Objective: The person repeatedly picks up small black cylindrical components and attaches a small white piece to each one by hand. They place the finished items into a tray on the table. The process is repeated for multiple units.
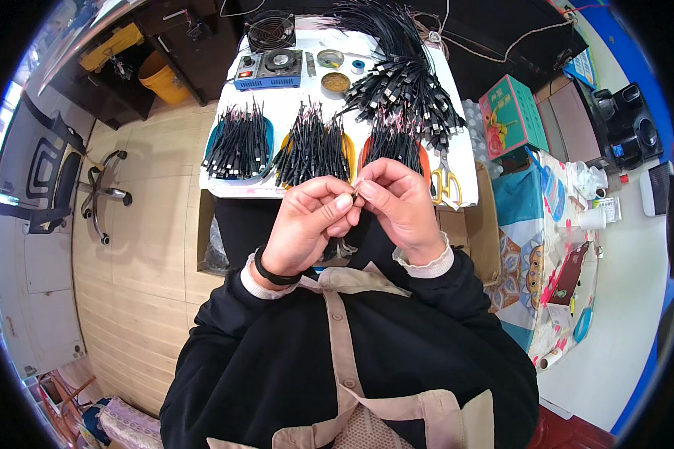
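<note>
My left hand (314, 218) and my right hand (404, 213) meet at the table's near edge, fingertips almost touching. Both are closed in a pinch on a thin wire (357, 191), mostly hidden by the fingers. Just beyond them lie bundles of short black cables with bare pinkish wire ends: one in a blue tray (269, 135), one in a yellow tray (349, 153), one in an orange-red tray (425, 165). Yellow-handled scissors (446, 187) lie beside my right hand, at the table's right corner.
A large heap of black cables with metal plugs (404, 86) covers the far right of the white table (307, 105). At the back left are a blue device with a knob (269, 69), a black fan (270, 33), a round tin (335, 84) and a solder spool (358, 66).
</note>
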Available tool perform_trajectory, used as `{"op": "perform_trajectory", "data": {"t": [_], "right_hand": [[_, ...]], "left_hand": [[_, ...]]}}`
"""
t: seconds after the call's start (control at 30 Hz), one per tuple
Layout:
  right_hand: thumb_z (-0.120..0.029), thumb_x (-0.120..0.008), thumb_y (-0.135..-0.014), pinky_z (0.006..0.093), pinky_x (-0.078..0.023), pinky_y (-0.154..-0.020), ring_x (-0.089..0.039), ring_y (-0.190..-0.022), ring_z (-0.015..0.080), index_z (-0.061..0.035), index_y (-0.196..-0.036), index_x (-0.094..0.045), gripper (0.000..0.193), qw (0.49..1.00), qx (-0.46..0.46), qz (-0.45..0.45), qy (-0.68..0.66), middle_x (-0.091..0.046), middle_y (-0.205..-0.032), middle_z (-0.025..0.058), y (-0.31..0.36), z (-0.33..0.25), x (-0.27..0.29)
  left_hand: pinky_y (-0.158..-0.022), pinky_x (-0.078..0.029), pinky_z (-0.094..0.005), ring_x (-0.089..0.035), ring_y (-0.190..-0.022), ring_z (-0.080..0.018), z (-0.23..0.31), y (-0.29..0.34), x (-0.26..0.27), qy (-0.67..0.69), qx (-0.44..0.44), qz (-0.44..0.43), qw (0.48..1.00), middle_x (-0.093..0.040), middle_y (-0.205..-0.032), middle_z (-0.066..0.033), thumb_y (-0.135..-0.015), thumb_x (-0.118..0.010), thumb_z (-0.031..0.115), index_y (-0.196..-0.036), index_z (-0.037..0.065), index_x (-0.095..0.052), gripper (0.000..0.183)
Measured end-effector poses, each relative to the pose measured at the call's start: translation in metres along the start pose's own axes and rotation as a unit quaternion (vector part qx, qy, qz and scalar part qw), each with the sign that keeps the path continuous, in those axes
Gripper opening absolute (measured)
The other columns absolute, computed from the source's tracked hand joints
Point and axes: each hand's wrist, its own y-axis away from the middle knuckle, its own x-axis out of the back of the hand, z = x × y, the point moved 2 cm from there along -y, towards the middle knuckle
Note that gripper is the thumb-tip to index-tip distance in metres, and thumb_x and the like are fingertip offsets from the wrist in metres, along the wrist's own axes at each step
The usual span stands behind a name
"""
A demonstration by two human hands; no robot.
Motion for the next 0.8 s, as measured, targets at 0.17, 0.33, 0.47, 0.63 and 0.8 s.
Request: {"op": "perform_trajectory", "data": {"t": [0.17,0.33,0.47,0.63,0.8], "right_hand": [[-0.006,-0.062,-0.094,0.0216,-0.049,-0.074,-0.060,-0.082,0.0083,-0.0001,-0.103,-0.058,0.011,0.997,-0.052,-0.005,-0.065,-0.061,-0.094,0.0025,0.004,0.002,0.008],[-0.012,-0.059,-0.094,0.0218,-0.048,-0.069,-0.057,-0.085,0.0077,-0.0052,-0.111,-0.052,0.020,0.983,-0.138,-0.022,-0.122,-0.058,-0.098,0.0015,0.003,0.012,0.019],[-0.019,-0.060,-0.095,0.0186,-0.040,-0.060,-0.053,-0.074,0.0065,-0.0051,-0.113,-0.053,0.024,0.970,-0.173,-0.020,-0.171,-0.058,-0.092,0.0016,0.002,0.021,0.036],[-0.018,-0.064,-0.095,0.0224,-0.046,-0.067,-0.054,-0.072,0.0056,-0.0009,-0.098,-0.063,0.018,0.861,0.037,0.241,0.447,-0.062,-0.080,-0.0004,-0.011,-0.006,0.106],[-0.018,-0.071,-0.087,0.0272,-0.048,-0.059,-0.058,-0.061,0.0102,0.0011,-0.087,-0.064,0.020,0.781,0.020,0.278,0.558,-0.064,-0.069,0.0055,-0.023,0.000,0.143]], "left_hand": [[-0.058,-0.040,-0.0193,-0.053,-0.065,-0.0076,-0.002,0.000,0.000,-0.176,-0.048,0.023,0.983,-0.066,-0.083,-0.0079,-0.094,-0.061,0.002,-0.107,-0.004,-0.066,0.015],[-0.061,-0.047,-0.0202,-0.059,-0.069,-0.0071,0.000,-0.004,0.001,-0.440,-0.101,-0.010,0.892,-0.068,-0.084,-0.0059,-0.091,-0.065,0.001,-0.102,-0.003,-0.070,0.013],[-0.063,-0.048,-0.0195,-0.060,-0.072,-0.0065,-0.016,-0.013,0.008,-0.325,-0.045,0.035,0.944,-0.069,-0.087,-0.0045,-0.092,-0.065,0.002,-0.104,-0.003,-0.069,0.014],[-0.056,-0.039,-0.0197,-0.050,-0.063,-0.0077,-0.024,-0.024,0.019,-0.209,-0.011,0.088,0.974,-0.065,-0.080,-0.0083,-0.095,-0.060,0.003,-0.105,-0.005,-0.066,0.014],[-0.056,-0.037,-0.0175,-0.048,-0.062,-0.0054,-0.029,-0.030,0.019,-0.181,-0.019,0.078,0.980,-0.065,-0.080,-0.0054,-0.096,-0.060,0.004,-0.106,-0.005,-0.066,0.016]]}}
